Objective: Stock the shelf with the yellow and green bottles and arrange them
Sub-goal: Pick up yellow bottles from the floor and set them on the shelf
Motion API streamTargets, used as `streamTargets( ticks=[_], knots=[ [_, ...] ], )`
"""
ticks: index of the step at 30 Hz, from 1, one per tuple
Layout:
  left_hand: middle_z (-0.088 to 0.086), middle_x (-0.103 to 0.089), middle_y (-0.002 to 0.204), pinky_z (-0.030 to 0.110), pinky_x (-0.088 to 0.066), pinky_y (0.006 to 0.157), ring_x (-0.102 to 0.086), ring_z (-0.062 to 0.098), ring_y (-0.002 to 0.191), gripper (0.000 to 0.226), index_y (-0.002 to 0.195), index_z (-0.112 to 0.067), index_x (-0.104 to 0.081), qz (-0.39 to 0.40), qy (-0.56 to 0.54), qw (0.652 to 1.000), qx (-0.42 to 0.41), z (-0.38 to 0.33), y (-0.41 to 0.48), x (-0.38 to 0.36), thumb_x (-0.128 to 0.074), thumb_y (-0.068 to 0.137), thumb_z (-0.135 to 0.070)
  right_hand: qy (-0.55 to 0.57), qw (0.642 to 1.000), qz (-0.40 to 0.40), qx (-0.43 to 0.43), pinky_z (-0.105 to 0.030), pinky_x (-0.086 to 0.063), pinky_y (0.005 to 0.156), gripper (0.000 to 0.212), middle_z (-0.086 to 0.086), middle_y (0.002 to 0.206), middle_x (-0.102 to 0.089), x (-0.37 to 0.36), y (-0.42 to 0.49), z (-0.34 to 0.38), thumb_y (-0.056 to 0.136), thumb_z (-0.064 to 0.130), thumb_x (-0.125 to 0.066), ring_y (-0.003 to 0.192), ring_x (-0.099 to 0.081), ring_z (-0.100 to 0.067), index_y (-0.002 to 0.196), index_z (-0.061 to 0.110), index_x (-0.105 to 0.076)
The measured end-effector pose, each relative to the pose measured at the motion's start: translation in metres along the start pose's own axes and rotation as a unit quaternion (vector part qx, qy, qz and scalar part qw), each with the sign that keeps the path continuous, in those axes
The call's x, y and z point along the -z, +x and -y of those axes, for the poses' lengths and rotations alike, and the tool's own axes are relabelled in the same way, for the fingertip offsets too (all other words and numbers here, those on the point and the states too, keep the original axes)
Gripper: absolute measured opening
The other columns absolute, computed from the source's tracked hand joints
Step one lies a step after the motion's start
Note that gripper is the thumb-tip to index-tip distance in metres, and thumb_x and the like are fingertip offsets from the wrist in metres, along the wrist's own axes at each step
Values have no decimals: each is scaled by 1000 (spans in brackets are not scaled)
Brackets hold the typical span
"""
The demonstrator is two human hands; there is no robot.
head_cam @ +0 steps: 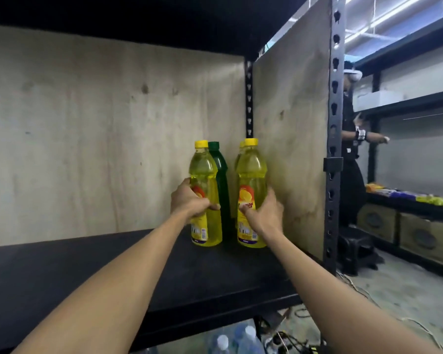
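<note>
- Shelf (62, 277): left yellow bottle (203, 169), yellow liquid inside, clasped by left grip (189, 203), centre frame.
- Right grip (266, 215) clasps right yellow bottle (252, 169).
- Green bottle (221, 172) stands behind left one.

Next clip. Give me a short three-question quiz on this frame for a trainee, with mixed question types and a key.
1. True or false: the left hand grips the left yellow bottle, which stands upright on the shelf board.
2. Multiple choice: what stands just behind the left yellow bottle? A) a green bottle B) a blue jar C) a red can
3. Short answer: what colour is the cap of the right yellow bottle, which the right hand holds?
Key: 1 true; 2 A; 3 yellow.
</note>
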State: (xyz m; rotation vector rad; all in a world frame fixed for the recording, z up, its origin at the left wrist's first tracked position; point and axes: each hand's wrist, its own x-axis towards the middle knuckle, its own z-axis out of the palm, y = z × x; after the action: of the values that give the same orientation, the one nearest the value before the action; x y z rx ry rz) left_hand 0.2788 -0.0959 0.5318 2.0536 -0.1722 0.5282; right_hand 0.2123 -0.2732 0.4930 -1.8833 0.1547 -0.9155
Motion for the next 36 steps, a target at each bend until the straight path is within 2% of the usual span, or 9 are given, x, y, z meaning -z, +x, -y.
streamTargets(
  ticks=[4,8,11,16,18,21,26,31,36],
  knots=[
    [-3,-64,128,25,-49,86,-61,17,110,105,140,-25,-49,30,-8,999,-14,14,-8,1,-97,48,-44,-9,1000,29,-3,-48,-46,106,89,-10,134,-58,3,0,-3,75,27,-84,126,-54,-29,148,19,-35],
    [4,-60,137,24,-49,84,-58,20,116,93,143,-15,-42,80,24,996,33,19,-51,11,-92,64,-19,-52,995,80,-24,-43,-45,106,91,-12,133,-58,28,-35,2,72,21,-86,126,-53,-31,147,15,-36],
    [0,-56,140,29,-47,101,-54,18,127,79,146,-27,-44,-13,34,998,-58,21,-124,35,-81,76,-25,-83,995,-15,55,-38,-47,96,59,-6,119,-58,55,-104,0,79,24,-76,114,-56,-26,133,22,-52],
    [-14,-59,103,9,-48,75,-64,10,96,34,114,-39,-62,-124,-56,966,-220,80,-311,59,-69,85,-21,-118,986,-72,98,-36,-48,81,20,5,95,-58,85,-281,-65,78,20,-64,90,-58,-20,99,23,-63],
    [-10,-63,91,6,-45,68,-64,7,80,29,103,-38,-64,-86,-79,984,-131,124,-381,41,-70,85,-16,-160,987,28,14,-40,-50,81,20,-2,93,-62,90,-342,-114,75,12,-67,88,-61,-27,94,17,-66],
    [-3,-69,91,10,-49,62,-64,4,68,35,99,-31,-65,70,-102,975,182,196,-464,-15,-77,79,-5,-223,929,204,-212,-33,-49,85,28,-8,99,-68,93,-399,-191,75,11,-69,96,-65,-30,102,16,-68],
    [10,-56,72,25,-42,52,-52,19,58,20,97,-10,-67,198,-127,758,609,289,-552,-100,-77,80,-13,-297,814,371,-335,-32,-47,92,51,-16,121,-64,81,-436,-293,78,23,-75,112,-62,-31,125,17,-57],
    [9,-43,81,32,-45,66,-44,22,72,42,108,-9,-58,233,-149,617,737,343,-585,-163,-82,78,-25,-343,743,470,-330,-37,-48,99,68,-11,134,-58,52,-453,-382,81,26,-71,123,-55,-32,142,25,-42],
    [4,-58,81,28,-45,66,-54,17,74,37,88,-11,-57,241,-149,604,745,374,-591,-216,-82,79,-37,-380,691,524,-321,-40,-45,105,78,-8,141,-50,26,-458,-434,80,26,-73,129,-48,-33,147,34,-33]
  ],
)
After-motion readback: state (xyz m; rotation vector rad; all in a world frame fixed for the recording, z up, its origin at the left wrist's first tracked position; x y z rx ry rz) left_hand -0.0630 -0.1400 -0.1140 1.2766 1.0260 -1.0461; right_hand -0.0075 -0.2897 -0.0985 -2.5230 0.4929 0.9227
